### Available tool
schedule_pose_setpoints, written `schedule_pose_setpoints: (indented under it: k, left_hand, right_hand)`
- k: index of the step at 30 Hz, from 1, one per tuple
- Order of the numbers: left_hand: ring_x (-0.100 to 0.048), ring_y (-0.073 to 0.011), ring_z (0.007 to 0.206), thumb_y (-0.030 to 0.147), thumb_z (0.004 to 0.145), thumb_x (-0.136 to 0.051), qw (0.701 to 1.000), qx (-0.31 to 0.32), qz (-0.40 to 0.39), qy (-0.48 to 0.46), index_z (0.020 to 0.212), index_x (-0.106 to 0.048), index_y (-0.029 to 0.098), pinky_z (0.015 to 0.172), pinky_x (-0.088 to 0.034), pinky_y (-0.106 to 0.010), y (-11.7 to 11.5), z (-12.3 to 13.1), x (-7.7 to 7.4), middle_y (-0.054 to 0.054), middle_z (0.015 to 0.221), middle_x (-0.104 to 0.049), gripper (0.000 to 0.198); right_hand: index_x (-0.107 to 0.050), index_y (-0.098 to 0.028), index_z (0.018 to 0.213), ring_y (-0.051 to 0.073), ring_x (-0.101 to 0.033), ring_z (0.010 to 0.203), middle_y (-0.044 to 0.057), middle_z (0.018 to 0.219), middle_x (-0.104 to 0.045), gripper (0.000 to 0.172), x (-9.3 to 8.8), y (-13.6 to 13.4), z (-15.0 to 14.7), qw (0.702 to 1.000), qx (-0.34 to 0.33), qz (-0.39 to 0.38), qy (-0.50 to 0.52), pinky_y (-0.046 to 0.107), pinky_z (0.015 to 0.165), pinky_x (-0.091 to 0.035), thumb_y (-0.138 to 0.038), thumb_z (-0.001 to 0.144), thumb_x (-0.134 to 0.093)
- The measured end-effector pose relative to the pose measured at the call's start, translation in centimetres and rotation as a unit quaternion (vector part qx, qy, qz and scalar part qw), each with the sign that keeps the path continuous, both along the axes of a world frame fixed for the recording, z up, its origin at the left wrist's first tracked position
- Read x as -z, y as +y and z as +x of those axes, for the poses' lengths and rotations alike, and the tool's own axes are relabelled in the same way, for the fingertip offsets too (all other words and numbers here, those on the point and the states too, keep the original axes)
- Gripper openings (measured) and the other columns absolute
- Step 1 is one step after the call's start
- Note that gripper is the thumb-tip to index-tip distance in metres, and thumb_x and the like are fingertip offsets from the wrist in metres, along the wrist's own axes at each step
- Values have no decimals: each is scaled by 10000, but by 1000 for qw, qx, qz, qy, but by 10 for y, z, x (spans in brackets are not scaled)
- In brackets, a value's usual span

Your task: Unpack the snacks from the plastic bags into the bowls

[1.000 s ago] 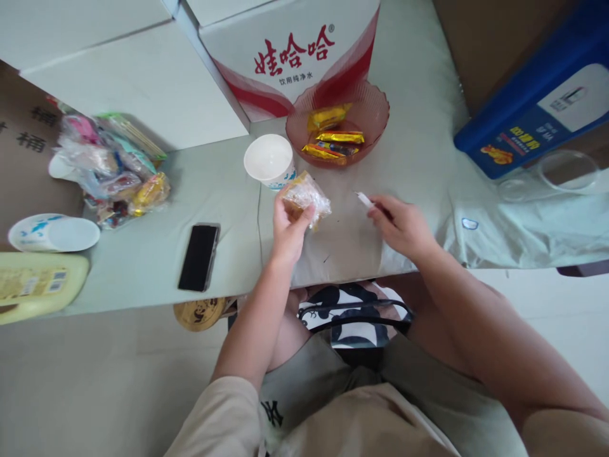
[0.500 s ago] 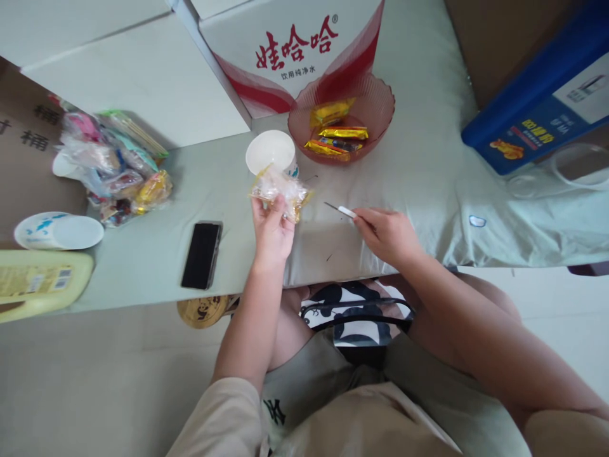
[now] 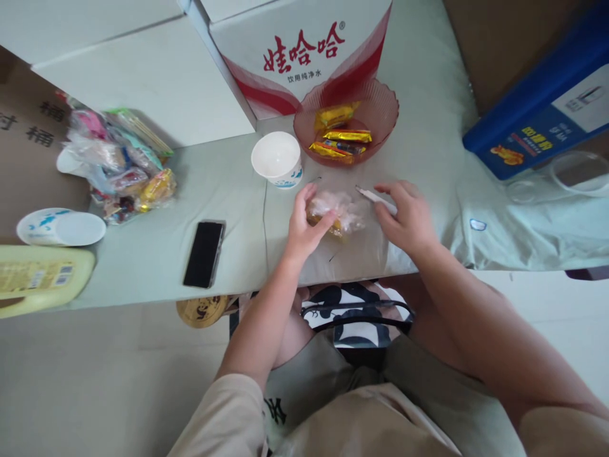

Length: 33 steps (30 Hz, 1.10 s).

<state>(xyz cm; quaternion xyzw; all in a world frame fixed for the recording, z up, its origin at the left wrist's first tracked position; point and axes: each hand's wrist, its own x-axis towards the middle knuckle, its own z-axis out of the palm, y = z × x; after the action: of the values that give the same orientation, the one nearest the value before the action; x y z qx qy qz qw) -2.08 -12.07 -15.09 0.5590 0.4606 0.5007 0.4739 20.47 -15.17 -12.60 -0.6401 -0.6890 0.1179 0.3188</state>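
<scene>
My left hand (image 3: 309,222) is closed around a crinkled clear plastic wrapper with yellow parts (image 3: 340,212), low over the table's near side. Whatever lies inside the wrapper is hard to make out. In my right hand (image 3: 406,219) is a slim white-handled tool with a thin metal tip (image 3: 378,198), which points left toward the wrapper. The tip and the wrapper appear apart. Just beyond my left hand stands a white paper cup (image 3: 277,162) with a blue pattern. Behind it, a pink ribbed bowl (image 3: 387,124) holds several yellow-wrapped snacks (image 3: 349,135).
A black phone (image 3: 204,255) lies left of my left arm. Farther left are a pile of packaged items (image 3: 124,171), a tipped paper cup (image 3: 61,226) and a yellow jug (image 3: 52,276). White boxes (image 3: 304,51) line the back. A blue container (image 3: 533,120) and a clear cup (image 3: 578,174) stand right.
My left hand has moved right and nearer to me with the wrapper, away from the paper cup. My right hand has shifted right and turned the tool's tip further away from me.
</scene>
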Motion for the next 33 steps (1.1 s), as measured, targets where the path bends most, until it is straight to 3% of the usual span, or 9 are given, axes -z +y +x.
schedule_pose_setpoints:
  k: [6,11,15,20,23,25,28,30,33]
  left_hand:
    - [-684,-268,1115,522,717,-903,998,-36,-11,57,1252,-632,253,1068,-499,-435,1,-15,-4,-93,1154,-708,657]
    - [-669,-187,841,606,757,-836,991,-106,-69,-45,1040,-652,257,809,-571,-329,4,-18,-5,-18,931,-673,486]
    - [-629,-150,719,489,765,-849,986,-129,-93,-45,1019,-641,243,704,-554,-293,11,-27,-1,-6,884,-650,410]
    - [-683,-243,1109,380,810,-812,983,-163,29,80,1289,-584,243,1061,-524,-427,13,-41,0,-98,1263,-655,548]
    - [-539,-296,1413,398,853,-770,963,-77,154,208,1328,-598,233,1233,-377,-469,11,-45,-8,-139,1468,-584,531]
    - [-581,-296,1364,389,843,-772,943,11,162,292,1228,-673,217,1196,-415,-457,8,-44,-13,-137,1384,-657,433]
    - [-710,-224,936,348,874,-707,935,66,75,340,968,-736,194,904,-545,-365,5,-39,-19,-78,977,-755,183]
    - [-657,-170,705,357,905,-649,952,44,-12,302,849,-716,188,706,-511,-302,4,-36,-21,-33,785,-709,190]
    - [-613,-133,613,425,890,-663,980,28,-138,142,798,-674,187,598,-455,-253,1,-30,-25,-11,758,-693,256]
  right_hand:
    - [-595,-196,1379,368,-657,1214,165,1323,-711,546,6,-9,-17,986,-162,11,48,538,1014,-523,-428,886,-616]
    - [-687,-219,1103,309,-702,974,128,1018,-754,261,7,-6,-24,990,-129,-19,55,469,892,-552,-312,898,-554]
    - [-632,-225,942,285,-690,963,122,996,-725,137,3,2,-9,997,-5,-31,75,430,860,-549,-249,847,-537]
    - [-586,-224,1018,284,-680,971,136,1035,-706,173,-3,1,4,986,143,3,84,455,861,-538,-226,861,-514]
    - [-599,-243,1027,280,-679,980,119,1021,-718,154,-8,-7,-3,991,44,96,79,463,879,-529,-242,899,-512]
    - [-625,-245,984,272,-688,953,96,968,-739,123,-9,-13,-13,989,-78,116,48,445,862,-520,-256,921,-521]
    - [-668,-222,924,280,-703,955,92,940,-768,173,-10,-17,-29,985,-166,38,-37,419,827,-492,-263,950,-502]
    - [-690,-207,946,288,-711,934,109,982,-781,219,-13,-19,-38,984,-146,-59,-79,403,788,-477,-281,966,-485]
    - [-678,-195,1136,298,-716,833,125,958,-782,313,-18,-24,-48,974,-60,-211,-56,384,713,-466,-396,980,-496]
